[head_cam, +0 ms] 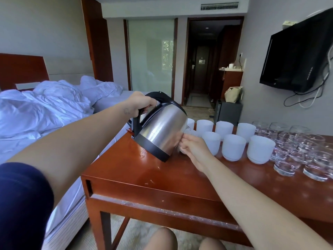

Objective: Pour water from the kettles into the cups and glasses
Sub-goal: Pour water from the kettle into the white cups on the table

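Hotel-room desk [126, 170], and we're pouring: left hand [139, 103] clamped on the handle of the steel kettle [162, 130], tipped spout-down at the desk's left end. Right hand [191, 147] grips a white cup [182, 150], mostly hidden. Next, keep tilting gently. Cups [233, 147] and glasses [292, 156] crowd rightward; near edge is bare.

A dark navy sleeve [21, 201] was worn on the left upper arm, at 8 o'clock; both forearms were left bare. A small round mark was seen on the wrist below the left hand [138, 103]. Bare knees were seen at 6 o'clock.
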